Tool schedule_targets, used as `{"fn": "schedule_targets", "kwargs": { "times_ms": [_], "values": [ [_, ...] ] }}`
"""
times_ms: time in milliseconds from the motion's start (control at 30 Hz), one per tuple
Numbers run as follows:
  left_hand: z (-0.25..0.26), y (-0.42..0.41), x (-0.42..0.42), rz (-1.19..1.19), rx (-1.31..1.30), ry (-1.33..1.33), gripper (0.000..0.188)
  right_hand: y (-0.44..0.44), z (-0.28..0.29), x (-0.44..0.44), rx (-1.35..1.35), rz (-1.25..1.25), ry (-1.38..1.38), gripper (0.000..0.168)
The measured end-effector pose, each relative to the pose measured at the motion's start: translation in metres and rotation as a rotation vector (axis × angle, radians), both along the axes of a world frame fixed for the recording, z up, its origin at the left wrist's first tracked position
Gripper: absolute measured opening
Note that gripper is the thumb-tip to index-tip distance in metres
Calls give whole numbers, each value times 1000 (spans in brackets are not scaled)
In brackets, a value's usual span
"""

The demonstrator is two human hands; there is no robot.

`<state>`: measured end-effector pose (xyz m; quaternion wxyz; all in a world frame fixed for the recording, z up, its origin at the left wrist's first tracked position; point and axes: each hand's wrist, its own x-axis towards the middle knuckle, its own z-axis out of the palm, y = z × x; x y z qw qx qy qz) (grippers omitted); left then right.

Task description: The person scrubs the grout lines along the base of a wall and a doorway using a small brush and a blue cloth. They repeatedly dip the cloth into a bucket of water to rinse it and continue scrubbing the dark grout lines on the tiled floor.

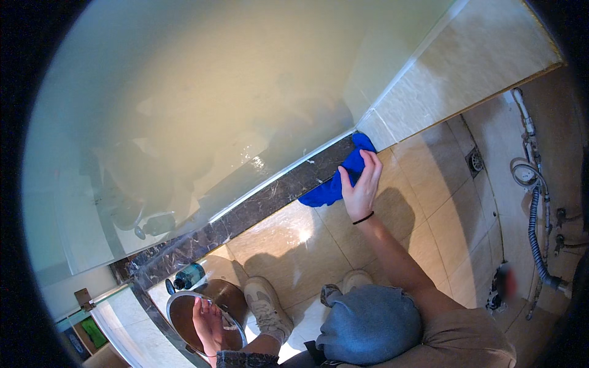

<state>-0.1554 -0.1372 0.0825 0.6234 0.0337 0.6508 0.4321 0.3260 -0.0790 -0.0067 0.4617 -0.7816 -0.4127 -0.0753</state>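
My right hand (363,186), with a dark band at the wrist, presses a blue cloth (352,172) onto the right end of the dark marble sill (257,202) below a glass shower panel (207,115). Part of the cloth hangs over the sill's front edge toward the tiled floor. At the lower left, my left hand (209,324) is over the open mouth of a metal bucket (230,294), near its rim; whether it touches the rim I cannot tell. The inside of the bucket is largely hidden.
A teal bottle (189,276) stands beside the bucket. My shoe (267,306) is just right of the bucket. A tiled wall (437,78) meets the sill's right end. Farther right are a floor drain (475,161) and a grey corrugated hose (536,239) with pipes.
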Motion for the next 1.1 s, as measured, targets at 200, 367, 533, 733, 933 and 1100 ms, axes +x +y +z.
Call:
{"fn": "schedule_targets", "kwargs": {
  "times_ms": [200, 367, 533, 733, 933, 1100],
  "values": [
    [6, 2, 7, -86, 27, -34, 8, 27, 5, 10, -48, 303, 85, 39],
    [-4, 0, -6, -53, -1, -16, 5, 16, 12, 17, -82, 282, 5, 47],
    [1, 1, 1, -31, -19, 19, 4, 15, 17, 1, -188, 56, -89, 62],
    [0, 1, 6, -24, -13, 49, 9, 40, 9, 12, -35, 197, 314, 32],
    [-3, 4, -3, -44, -12, -39, 7, 28, 19, -5, -91, 63, 10, 52],
    [-3, 3, -3, -39, -39, 9, 6, 21, 8, 4, -110, 11, -78, 47]
  ]
}}
